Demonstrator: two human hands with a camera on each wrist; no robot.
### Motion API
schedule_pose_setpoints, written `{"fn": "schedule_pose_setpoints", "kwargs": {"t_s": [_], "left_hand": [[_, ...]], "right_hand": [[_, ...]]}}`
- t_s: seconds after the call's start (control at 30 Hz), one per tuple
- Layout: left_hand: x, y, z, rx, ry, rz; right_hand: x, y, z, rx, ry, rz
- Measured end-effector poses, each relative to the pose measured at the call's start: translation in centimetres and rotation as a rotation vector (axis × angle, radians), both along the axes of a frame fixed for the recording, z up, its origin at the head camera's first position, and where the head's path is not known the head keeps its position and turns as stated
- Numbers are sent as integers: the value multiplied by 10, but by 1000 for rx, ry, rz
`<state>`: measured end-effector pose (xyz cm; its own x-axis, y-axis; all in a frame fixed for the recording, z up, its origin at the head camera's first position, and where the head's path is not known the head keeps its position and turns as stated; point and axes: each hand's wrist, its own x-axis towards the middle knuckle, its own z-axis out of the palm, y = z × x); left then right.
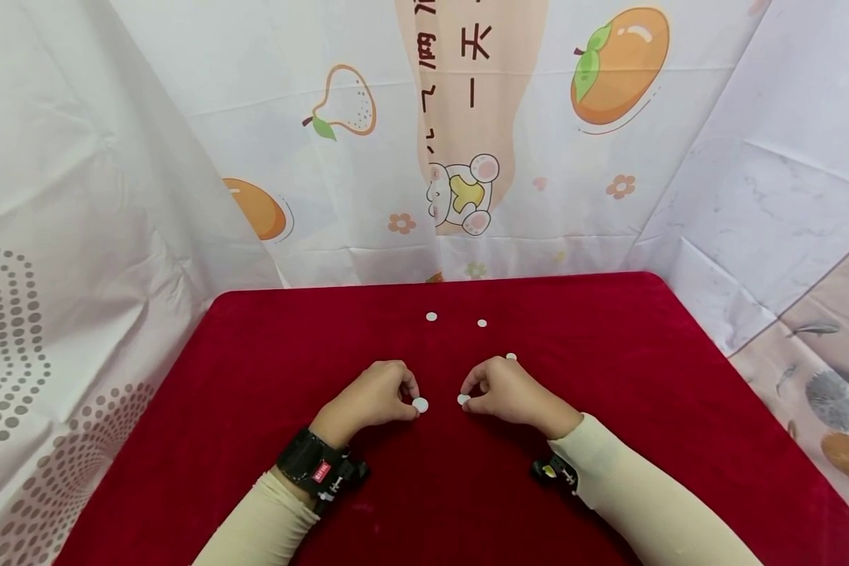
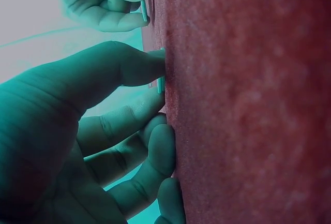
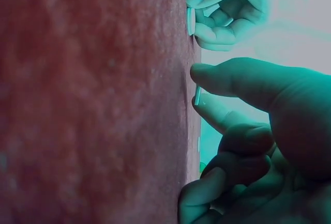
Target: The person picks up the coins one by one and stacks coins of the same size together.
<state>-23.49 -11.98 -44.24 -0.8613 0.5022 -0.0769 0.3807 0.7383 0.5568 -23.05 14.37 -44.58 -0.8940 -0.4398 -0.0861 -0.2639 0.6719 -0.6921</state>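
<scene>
My left hand (image 1: 376,395) pinches a round white disc (image 1: 420,405) by its edge, low over the red cloth. The left wrist view shows that disc edge-on (image 2: 161,84) between thumb and index finger, the fingertips close to the cloth. Across a small gap, my right hand (image 1: 512,393) holds a slightly smaller white disc (image 1: 463,399) between thumb and index finger. In the right wrist view this disc (image 3: 197,94) stands on edge, and the other fingers curl below it. Another white disc (image 1: 511,356) lies just behind the right hand, partly covered by it.
Two more white discs lie farther back, one at centre (image 1: 431,316) and a smaller one (image 1: 482,323) to its right. Red cloth (image 1: 255,346) covers the table. Printed white curtains (image 1: 368,189) hang behind and along both sides.
</scene>
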Motion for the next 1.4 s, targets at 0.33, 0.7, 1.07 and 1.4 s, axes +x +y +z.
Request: {"fn": "schedule_pose_setpoints", "kwargs": {"t_s": [0.33, 0.7, 1.07, 1.4], "left_hand": [[1, 0, 2, -5, -2, 3], [1, -1, 2, 4, -16, 6], [0, -1, 2, 2, -16, 6], [0, -1, 0, 1, -8, 8]], "right_hand": [[2, 1, -2, -10, 4, 7], [2, 0, -3, -17, 6, 23], [2, 2, -3, -19, 9, 43], [2, 2, -4, -18, 27, 63]]}}
